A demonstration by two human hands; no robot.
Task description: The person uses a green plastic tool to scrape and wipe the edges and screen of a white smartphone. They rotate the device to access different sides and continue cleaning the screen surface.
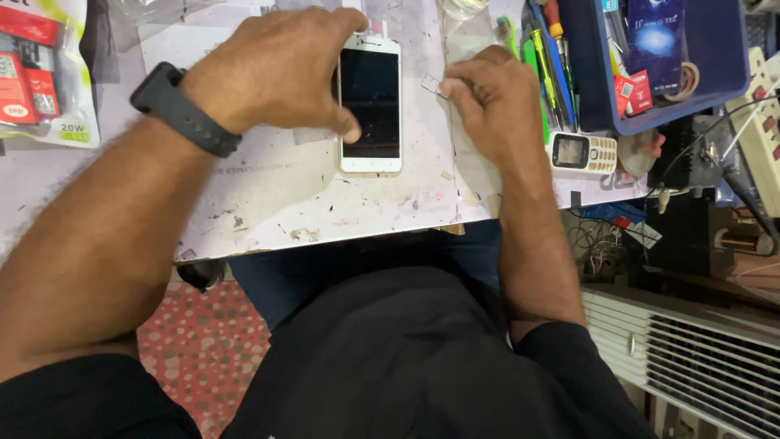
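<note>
Close to the camera is the person's dark shirt and blue trousers, with a red dotted floor mat (pixel 203 345) down on the left and a white slatted box (pixel 691 358) on the right. Next comes the worn white table (pixel 276 203), scratched and chipped along its near edge. The left hand (pixel 272 69) lies on a white phone (pixel 370 106) that rests flat, screen up and dark, near the middle of the table. The fingers bend over the phone's top and left side, and the thumb presses on the glass near the bottom, so the hand holds the phone down. A black band (pixel 185 110) wraps the left wrist. Just to the right of the phone, the right hand (pixel 496 102) is curled up, and its fingertips pinch a tiny metal tray (pixel 431 84) close to the phone's right edge. Right of that hand lies a small white phone with buttons (pixel 583 153). Farther back sit screwdrivers and pens (pixel 548 61) beside a blue tray (pixel 650 114). A white power strip (pixel 764 122) is at the far right, and a packet (pixel 41 73) with red and green lies at the far left.
</note>
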